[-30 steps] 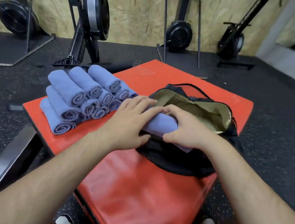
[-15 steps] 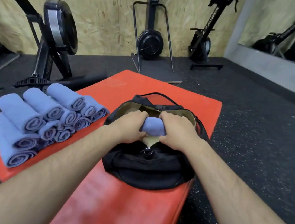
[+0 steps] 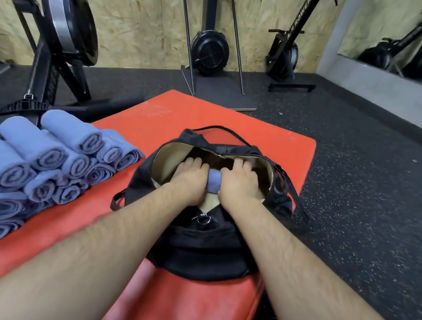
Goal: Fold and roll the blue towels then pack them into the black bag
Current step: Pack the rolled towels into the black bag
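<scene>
White lettering "ROWER" on the slanted black rail of the exercise machine (image 3: 301, 17), letters before it unclear

A chipboard wall (image 3: 147, 15) backs black rowing machines (image 3: 64, 27) on speckled black rubber flooring (image 3: 360, 177) — a mirror (image 3: 413, 38) hangs right, above a grey ledge (image 3: 386, 93).

- Your left hand (image 3: 191, 177) and right hand (image 3: 239, 182) grip a rolled blue towel (image 3: 214, 182) between them, down inside the open mouth of the black bag (image 3: 202, 251).
- The bag lies on a red mat (image 3: 187, 309).
- A pile of rolled towels (image 3: 38, 164) sits to the left (stacked, spiral ends facing you).
</scene>
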`<action>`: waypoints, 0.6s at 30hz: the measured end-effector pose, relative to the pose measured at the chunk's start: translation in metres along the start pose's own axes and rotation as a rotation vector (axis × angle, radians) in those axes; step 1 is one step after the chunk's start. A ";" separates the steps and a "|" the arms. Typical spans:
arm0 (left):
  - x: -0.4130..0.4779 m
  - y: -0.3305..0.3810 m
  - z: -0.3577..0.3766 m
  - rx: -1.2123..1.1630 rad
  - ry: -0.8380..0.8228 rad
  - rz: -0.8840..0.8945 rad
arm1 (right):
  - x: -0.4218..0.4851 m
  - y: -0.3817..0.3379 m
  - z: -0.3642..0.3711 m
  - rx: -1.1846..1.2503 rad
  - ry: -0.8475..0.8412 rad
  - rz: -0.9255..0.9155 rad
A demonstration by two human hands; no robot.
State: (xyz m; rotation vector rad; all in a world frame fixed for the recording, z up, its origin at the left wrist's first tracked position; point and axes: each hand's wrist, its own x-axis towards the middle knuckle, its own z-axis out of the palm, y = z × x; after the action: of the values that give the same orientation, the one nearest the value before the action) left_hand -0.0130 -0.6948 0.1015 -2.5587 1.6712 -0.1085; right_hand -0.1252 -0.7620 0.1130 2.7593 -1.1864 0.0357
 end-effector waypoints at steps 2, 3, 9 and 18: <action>-0.001 0.002 0.004 0.050 0.064 -0.015 | 0.001 -0.005 0.001 0.072 -0.010 0.033; -0.003 0.002 0.006 0.069 0.100 -0.007 | 0.001 -0.006 0.002 0.091 0.002 0.033; -0.005 0.001 0.007 -0.022 0.156 0.028 | 0.004 0.000 -0.001 0.185 0.009 -0.003; 0.009 -0.007 -0.005 -0.430 0.086 -0.095 | 0.009 0.011 -0.008 0.256 0.007 0.001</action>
State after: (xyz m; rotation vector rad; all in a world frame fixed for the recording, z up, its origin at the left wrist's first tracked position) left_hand -0.0032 -0.7002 0.1077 -2.9806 1.7657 0.1552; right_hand -0.1266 -0.7748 0.1226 2.9732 -1.2617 0.2113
